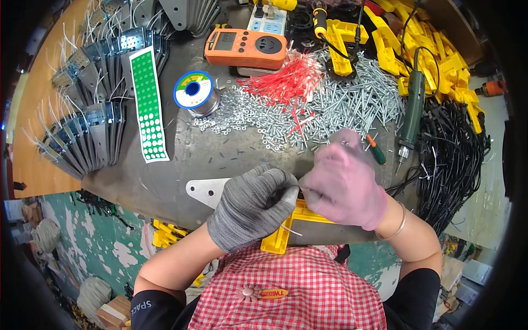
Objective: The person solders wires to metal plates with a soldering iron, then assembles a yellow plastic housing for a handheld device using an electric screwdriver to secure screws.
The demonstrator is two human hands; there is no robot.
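Note:
My left hand (254, 204), in a grey knitted glove, and my right hand (346, 184), in a pink glove, meet close together near the front edge of the bench. Both have their fingers pinched; what lies between the fingertips is too small and covered to make out. Below the hands is a yellow plastic housing (276, 237), partly hidden by them. A short white wire end (292, 230) sticks out under my left hand. A light metal plate with holes (204, 191) reaches out from behind my left hand.
Beyond my hands lie loose screws (357, 102), nuts (220, 118) and red wires (286, 80). A solder spool (193, 92), an orange meter (245, 48) and a green dot sticker sheet (147, 104) stand left. At right are an electric screwdriver (412, 110), a small screwdriver (376, 149) and black cables (454, 165).

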